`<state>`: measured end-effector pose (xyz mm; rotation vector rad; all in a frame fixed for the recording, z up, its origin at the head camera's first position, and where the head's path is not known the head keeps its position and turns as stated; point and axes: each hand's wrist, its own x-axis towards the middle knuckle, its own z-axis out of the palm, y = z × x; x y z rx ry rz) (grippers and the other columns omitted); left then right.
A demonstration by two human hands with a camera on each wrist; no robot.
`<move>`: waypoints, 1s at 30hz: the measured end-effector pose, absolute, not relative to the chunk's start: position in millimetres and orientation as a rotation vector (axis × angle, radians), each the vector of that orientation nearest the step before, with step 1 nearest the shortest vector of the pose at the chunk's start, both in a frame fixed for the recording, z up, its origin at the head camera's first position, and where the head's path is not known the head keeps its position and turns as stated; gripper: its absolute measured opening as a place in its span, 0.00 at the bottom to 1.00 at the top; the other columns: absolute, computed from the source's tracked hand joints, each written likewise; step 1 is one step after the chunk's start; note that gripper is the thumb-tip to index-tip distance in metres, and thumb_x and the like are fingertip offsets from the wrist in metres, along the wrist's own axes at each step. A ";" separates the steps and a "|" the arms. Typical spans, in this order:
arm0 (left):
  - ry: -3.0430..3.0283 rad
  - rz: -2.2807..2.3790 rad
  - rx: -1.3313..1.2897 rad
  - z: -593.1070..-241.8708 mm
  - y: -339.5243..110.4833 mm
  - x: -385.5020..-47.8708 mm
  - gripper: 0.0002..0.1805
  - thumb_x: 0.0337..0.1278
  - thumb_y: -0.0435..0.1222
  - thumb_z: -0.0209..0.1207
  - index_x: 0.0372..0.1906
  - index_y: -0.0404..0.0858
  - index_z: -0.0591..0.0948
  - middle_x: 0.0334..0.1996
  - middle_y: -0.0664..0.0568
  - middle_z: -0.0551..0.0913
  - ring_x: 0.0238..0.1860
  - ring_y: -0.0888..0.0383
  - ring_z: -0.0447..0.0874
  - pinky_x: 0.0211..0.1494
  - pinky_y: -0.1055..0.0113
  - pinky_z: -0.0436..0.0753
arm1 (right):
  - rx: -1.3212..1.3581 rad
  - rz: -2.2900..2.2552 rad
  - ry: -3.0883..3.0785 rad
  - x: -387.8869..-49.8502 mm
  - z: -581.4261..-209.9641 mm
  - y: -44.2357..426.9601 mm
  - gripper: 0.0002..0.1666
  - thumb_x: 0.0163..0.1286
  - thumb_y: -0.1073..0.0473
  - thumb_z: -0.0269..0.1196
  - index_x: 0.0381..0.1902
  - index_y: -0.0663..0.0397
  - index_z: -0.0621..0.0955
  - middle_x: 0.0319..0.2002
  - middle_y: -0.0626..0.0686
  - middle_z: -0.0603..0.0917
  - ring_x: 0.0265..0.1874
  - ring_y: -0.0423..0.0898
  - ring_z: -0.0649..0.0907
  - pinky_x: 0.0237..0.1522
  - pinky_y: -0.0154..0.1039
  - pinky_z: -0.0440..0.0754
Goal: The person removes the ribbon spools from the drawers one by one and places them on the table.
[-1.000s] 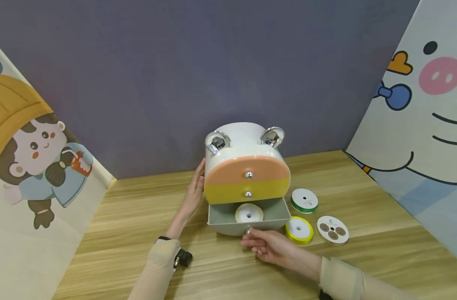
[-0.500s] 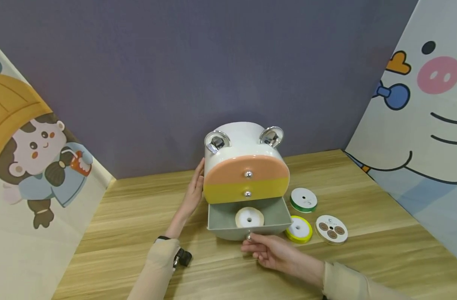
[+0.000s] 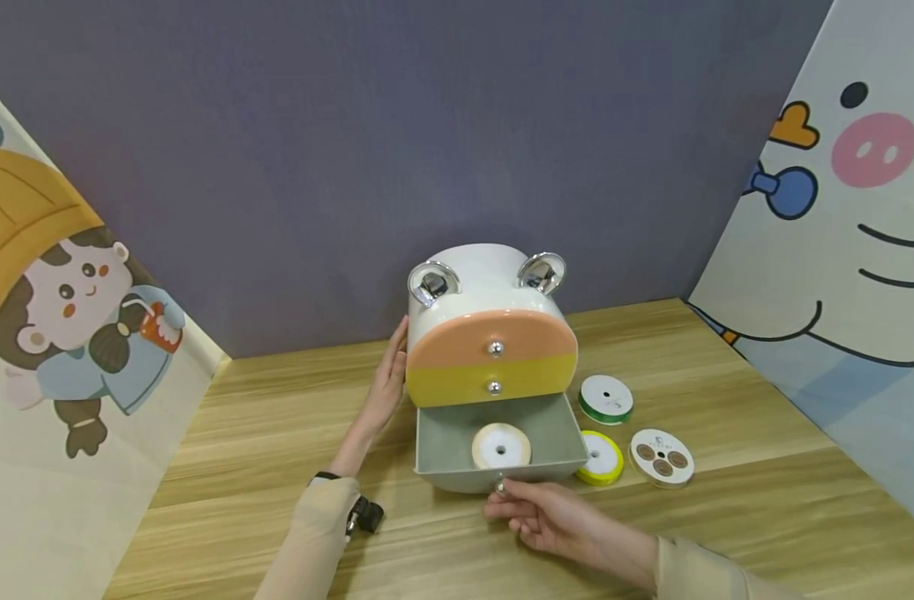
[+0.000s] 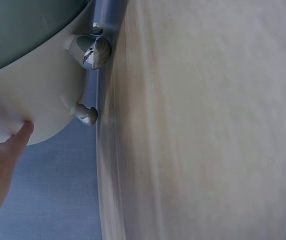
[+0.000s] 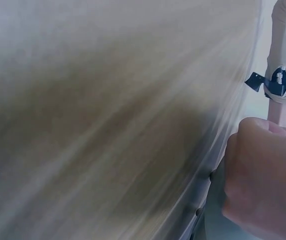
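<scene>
The small cabinet stands upright on the wood-grain table, just in front of the dark grey-purple wall. Its shell is glossy white with a rounded top, carrying two chromed, ear-shaped fittings — one at each front corner — that give mirror-like reflections. The front reads in bands: an orange upper drawer with an arched top edge, a yellow middle drawer below it, each flush with the front and fitted with a round silver knob. The grey-green bottom drawer stands well out from the body; its inside is plain and matte, and its front face curves in toward the base. Inside it, near the front wall, lies a flat white spool with a cream rim.

Right hand: thumb and forefinger pinch the bottom drawer's silver knob, the other fingers loosely bent. Left hand: fingers extended, laid against the cabinet's side — contact with the white shell is visible in the left wrist view.

Beside the cabinet, to its right, lie a green-edged spool, a yellow-rimmed spool partly hidden by the drawer corner, and a white spool with brown circles.
</scene>
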<state>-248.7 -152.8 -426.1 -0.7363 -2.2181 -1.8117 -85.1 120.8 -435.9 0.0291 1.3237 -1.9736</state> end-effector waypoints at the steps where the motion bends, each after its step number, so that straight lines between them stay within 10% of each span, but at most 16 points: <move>1: -2.219 -1.802 -0.734 -426.0 -152.8 -248.5 0.29 0.81 0.33 0.33 0.80 0.47 0.49 0.80 0.46 0.50 0.76 0.39 0.57 0.76 0.40 0.60 | 0.028 -1.974 1.318 -84.3 -436.0 120.9 0.13 0.76 0.50 0.56 0.42 0.51 0.82 0.39 0.45 0.91 0.26 0.28 0.81 0.33 0.20 0.78; 30: -2.286 -1.829 -0.720 -395.9 -150.6 -224.6 0.29 0.81 0.33 0.33 0.80 0.41 0.47 0.80 0.41 0.48 0.77 0.36 0.55 0.76 0.39 0.59 | -0.468 -1.640 1.400 -90.2 -387.9 145.1 0.22 0.76 0.58 0.56 0.60 0.70 0.74 0.51 0.50 0.87 0.44 0.35 0.86 0.50 0.29 0.84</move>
